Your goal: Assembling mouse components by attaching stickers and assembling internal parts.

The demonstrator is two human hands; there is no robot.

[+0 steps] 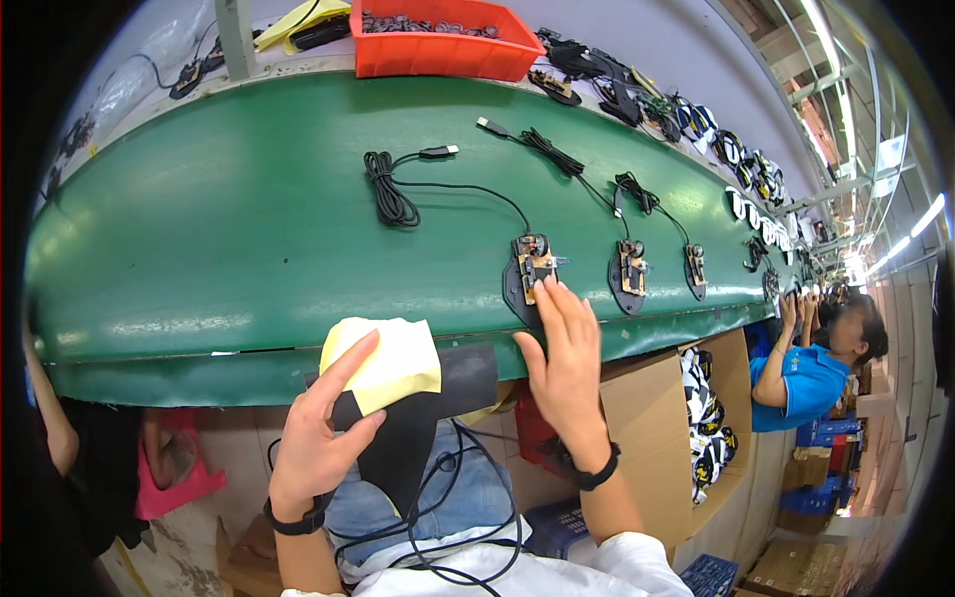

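Observation:
My left hand (pixel 323 438) is at the near belt edge, thumb and fingers curled round a piece of yellow sheet (pixel 398 363). The sheet lies over a black flap (pixel 468 378); the grip is partly hidden. Fingers outstretched and thumb spread, my right hand (pixel 565 368) has its fingertips at the near end of a mouse circuit board (pixel 532 261). That board sits on a black mouse base (pixel 514 295). From its far end runs a black cable to a tied coil (pixel 391 194) with a USB plug (pixel 438 152).
Two more mouse bases with circuit boards (pixel 630 269) (pixel 695 267) line the green belt (pixel 219 229) to the right. At the back stands a red bin (pixel 448 50) of small parts. A cardboard box (pixel 647 428) is at my right; a person in blue (pixel 811 383) works farther along.

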